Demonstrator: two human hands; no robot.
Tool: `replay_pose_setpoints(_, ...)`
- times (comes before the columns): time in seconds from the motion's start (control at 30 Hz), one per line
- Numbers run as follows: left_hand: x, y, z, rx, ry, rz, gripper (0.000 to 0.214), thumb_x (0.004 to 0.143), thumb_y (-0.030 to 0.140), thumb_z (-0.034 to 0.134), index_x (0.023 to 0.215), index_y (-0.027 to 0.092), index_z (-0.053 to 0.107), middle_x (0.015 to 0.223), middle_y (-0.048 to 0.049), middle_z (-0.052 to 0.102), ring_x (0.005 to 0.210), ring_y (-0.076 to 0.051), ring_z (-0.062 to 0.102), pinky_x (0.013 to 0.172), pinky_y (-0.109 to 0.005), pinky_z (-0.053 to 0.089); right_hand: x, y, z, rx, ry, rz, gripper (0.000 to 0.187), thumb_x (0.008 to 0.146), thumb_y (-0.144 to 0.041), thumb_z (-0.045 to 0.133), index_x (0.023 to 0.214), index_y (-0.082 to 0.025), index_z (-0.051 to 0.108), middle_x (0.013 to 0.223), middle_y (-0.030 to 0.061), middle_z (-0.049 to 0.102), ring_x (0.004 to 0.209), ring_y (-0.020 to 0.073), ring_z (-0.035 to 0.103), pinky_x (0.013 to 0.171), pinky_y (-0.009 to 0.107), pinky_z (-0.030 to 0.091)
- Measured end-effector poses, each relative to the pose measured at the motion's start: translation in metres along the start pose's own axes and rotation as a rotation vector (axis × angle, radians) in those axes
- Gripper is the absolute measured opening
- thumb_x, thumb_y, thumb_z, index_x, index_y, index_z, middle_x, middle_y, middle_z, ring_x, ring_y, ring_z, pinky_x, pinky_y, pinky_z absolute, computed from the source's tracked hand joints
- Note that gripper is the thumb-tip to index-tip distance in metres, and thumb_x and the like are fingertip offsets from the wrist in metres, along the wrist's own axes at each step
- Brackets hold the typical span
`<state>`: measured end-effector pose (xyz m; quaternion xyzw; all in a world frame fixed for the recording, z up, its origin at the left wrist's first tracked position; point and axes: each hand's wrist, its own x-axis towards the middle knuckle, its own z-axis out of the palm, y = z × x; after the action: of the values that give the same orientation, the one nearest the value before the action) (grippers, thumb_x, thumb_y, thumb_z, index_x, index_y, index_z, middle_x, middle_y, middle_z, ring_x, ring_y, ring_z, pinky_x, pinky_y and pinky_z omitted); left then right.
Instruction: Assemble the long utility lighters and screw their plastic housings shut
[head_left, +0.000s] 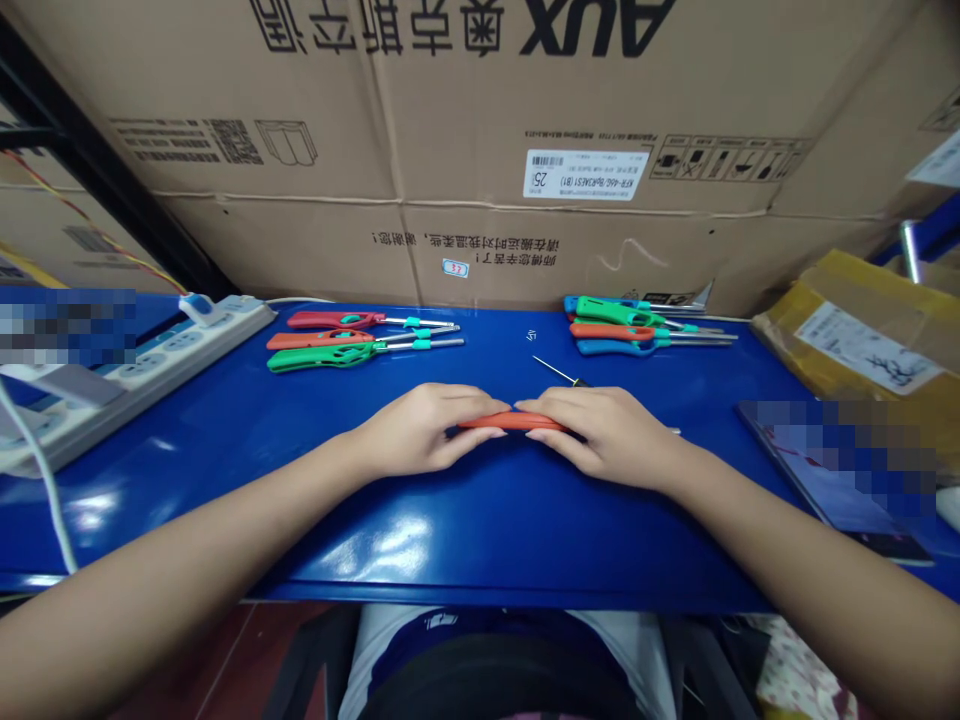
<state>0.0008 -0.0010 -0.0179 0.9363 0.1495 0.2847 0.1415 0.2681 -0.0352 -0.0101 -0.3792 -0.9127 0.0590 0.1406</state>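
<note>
Both hands grip one orange stick lighter (517, 421) above the middle of the blue tabletop. My left hand (431, 428) pinches its left end between thumb and fingers. My right hand (600, 430) is closed around the other end; a bit of metal tube pokes out past its far side. Just beyond my right hand lies a thin screwdriver (555, 371), its handle partly hidden by the fingers. To the far left rest a red lighter (335, 320), an orange lighter (321, 340) and a green lighter (322, 357). Several more lighters (615, 331) are piled at the far right.
A white power strip (142, 365) with plugs and a cable runs along the left side. A large cardboard box (465, 150) walls off the back. On the right are a taped parcel (862, 340) and a flat dark device (817, 470). The table's front edge (510, 594) is near my lap.
</note>
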Motion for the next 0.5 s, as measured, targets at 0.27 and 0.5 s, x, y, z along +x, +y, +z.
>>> replay_pose_setpoints(0.27, 0.004, 0.002, 0.005, -0.079, -0.04, -0.122, 0.026, 0.101, 0.028, 0.057, 0.116, 0.015, 0.073, 0.101, -0.0092, 0.078, 0.085, -0.017, 0.071, 0.079, -0.027, 0.055, 0.0, -0.004, -0.001, 0.058, -0.063, 0.071, 0.031, 0.106, -0.037, 0.041, 0.115, -0.023, 0.068, 0.11, 0.0034, 0.076, 0.1, 0.0202, 0.07, 0.079, 0.032, 0.048)
replay_pose_setpoints(0.5, 0.003, -0.01, -0.004, -0.111, -0.124, -0.3, 0.034, 0.105, 0.036, 0.049, 0.122, 0.016, 0.07, 0.112, -0.0059, 0.077, 0.094, -0.016, 0.071, 0.085, -0.025, 0.052, 0.0, 0.01, -0.011, -0.126, 0.112, 0.204, 0.035, 0.106, -0.031, 0.035, 0.104, -0.02, 0.067, 0.111, 0.0086, 0.071, 0.108, 0.0247, 0.064, 0.088, 0.037, 0.048)
